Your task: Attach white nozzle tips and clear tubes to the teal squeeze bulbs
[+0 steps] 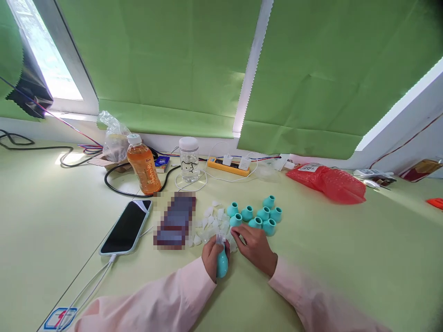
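Observation:
My left hand is closed around a turquoise bulb, whose rounded end points toward me. A clear plastic piece stands at the bulb's far end. Just to the right, my right hand has thumb and forefinger pinched together beside that clear piece; whatever sits between the fingertips is too small to make out. Beyond both hands lies a scatter of small translucent white pieces. Several turquoise cups with open necks stand in a group past my right hand.
A phone on a white cable and a pixelated dark rectangle lie to the left. Farther back stand an orange drink bottle, a clear jar, a yellow power strip and a red plastic package.

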{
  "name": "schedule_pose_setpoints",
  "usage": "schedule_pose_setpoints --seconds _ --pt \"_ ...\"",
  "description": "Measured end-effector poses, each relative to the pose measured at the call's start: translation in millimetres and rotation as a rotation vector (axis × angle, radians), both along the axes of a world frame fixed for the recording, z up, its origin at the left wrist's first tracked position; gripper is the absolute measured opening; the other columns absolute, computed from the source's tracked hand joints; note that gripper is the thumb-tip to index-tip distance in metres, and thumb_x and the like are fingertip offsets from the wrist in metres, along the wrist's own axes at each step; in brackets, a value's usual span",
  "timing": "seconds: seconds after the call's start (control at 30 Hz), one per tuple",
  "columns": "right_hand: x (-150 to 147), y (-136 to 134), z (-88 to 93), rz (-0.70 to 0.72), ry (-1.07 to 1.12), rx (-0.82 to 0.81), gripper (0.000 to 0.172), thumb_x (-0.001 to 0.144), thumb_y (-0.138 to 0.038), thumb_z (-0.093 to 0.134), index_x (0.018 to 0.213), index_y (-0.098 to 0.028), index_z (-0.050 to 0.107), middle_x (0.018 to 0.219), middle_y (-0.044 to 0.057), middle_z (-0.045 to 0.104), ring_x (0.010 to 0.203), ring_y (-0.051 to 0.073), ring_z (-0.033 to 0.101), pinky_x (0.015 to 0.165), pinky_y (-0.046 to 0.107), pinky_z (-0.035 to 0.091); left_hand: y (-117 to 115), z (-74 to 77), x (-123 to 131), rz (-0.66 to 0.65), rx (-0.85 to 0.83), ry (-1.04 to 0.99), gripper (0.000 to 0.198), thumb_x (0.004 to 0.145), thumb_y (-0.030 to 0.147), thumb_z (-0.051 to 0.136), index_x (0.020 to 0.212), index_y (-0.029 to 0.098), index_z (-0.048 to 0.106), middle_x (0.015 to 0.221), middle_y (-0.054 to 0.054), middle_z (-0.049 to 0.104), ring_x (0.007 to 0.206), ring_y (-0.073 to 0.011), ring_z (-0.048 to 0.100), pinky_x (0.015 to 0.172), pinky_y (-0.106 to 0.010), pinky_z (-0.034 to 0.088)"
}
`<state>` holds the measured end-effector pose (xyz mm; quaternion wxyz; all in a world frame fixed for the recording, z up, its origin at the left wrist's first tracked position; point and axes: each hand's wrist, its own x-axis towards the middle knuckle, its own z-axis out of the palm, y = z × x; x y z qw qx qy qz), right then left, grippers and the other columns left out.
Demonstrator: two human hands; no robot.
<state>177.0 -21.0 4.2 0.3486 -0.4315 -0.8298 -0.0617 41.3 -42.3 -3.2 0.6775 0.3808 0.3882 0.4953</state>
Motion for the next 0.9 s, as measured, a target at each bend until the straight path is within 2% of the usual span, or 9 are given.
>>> schedule_pose_setpoints --seconds 0.13,0.23,0.33,0.43,0.53,0.6,0.67,0.77,0.9 --pt "-9 1 -0.9 -0.04 -0.055 0.007 0.019 0.081 -0.017 0.039 0.074 -0.015 0.056 0.062 0.003 0.058 0.054 0.012 0.052 0.048 0.023 0.034 -6 4.5 0 0.017 0.226 0.209 0.02 0.065 0.034 0.049 0.066 0.013 0.049 0.056 0.001 0.045 0.056 -0.0116 0.041 0.053 -0.023 0.034" --pt "-10 -3 7.3 -0.078 0.046 -0.044 0.021 0.082 -0.019 0.036 0.073 -0.014 0.054 0.063 0.004 0.056 0.055 0.013 0.051 0.051 0.024 0.035 -5 8.6 0 0.056 0.226 0.314 0.024 0.066 0.038 0.05 0.065 0.014 0.047 0.054 0.003 0.04 0.053 -0.0102 0.038 0.051 -0.022 0.032" --pt "-8 -10 20.6 -0.047 0.262 -0.273 0.024 0.084 -0.023 0.031 0.073 -0.015 0.05 0.056 0.0 0.049 0.051 0.011 0.046 0.05 0.022 0.034 -4 12.6 0 0.043 0.194 0.365 0.026 0.063 0.039 0.053 0.06 0.014 0.045 0.05 0.004 0.036 0.048 -0.0087 0.035 0.047 -0.021 0.03" --pt "-9 -18 31.1 0.11 0.374 -0.562 0.019 0.082 -0.03 0.034 0.077 -0.017 0.046 0.052 -0.004 0.042 0.046 0.008 0.04 0.044 0.019 0.032 -7 17.3 0 -0.019 0.281 0.474 0.022 0.059 0.033 0.056 0.054 0.013 0.047 0.048 0.003 0.036 0.047 -0.0089 0.036 0.045 -0.021 0.029" --pt "-11 -23 33.3 0.165 0.259 -0.593 0.022 0.074 -0.03 0.045 0.057 -0.017 0.041 0.047 -0.006 0.034 0.044 0.007 0.034 0.045 0.02 0.027 -13 20.6 1 -0.045 0.445 0.582 0.01 0.054 0.021 0.057 0.055 0.012 0.053 0.053 0.0 0.045 0.051 -0.0122 0.043 0.047 -0.023 0.033" --pt "-12 -24 31.7 0.155 0.198 -0.525 0.03 0.073 -0.026 0.043 0.047 -0.017 0.03 0.043 -0.006 0.026 0.042 0.006 0.028 0.045 0.022 0.024 -17 21.2 3 -0.095 0.522 0.606 0.009 0.051 0.015 0.055 0.059 0.011 0.057 0.057 -0.003 0.051 0.055 -0.0147 0.048 0.048 -0.024 0.035" --pt "-12 -25 30.2 0.192 0.221 -0.51 0.032 0.073 -0.022 0.038 0.045 -0.017 0.023 0.042 -0.006 0.02 0.04 0.006 0.023 0.044 0.023 0.021 -19 20.8 5 -0.141 0.582 0.592 0.013 0.051 0.012 0.052 0.061 0.011 0.058 0.061 -0.005 0.055 0.057 -0.0159 0.051 0.049 -0.024 0.038" --pt "-11 -27 29.9 0.258 0.332 -0.611 0.034 0.074 -0.024 0.034 0.043 -0.018 0.021 0.043 -0.006 0.016 0.04 0.006 0.021 0.042 0.022 0.019 -19 19.1 6 -0.139 0.694 0.553 0.014 0.053 0.012 0.049 0.064 0.012 0.058 0.063 -0.005 0.057 0.057 -0.015 0.052 0.051 -0.023 0.041" --pt "-13 -29 31.2 0.243 0.501 -0.755 0.037 0.073 -0.026 0.037 0.041 -0.018 0.02 0.042 -0.006 0.018 0.042 0.007 0.021 0.042 0.023 0.02 -14 14.1 5 -0.128 0.858 0.534 0.013 0.058 0.018 0.049 0.068 0.013 0.057 0.065 -0.005 0.057 0.058 -0.0141 0.052 0.051 -0.022 0.041"
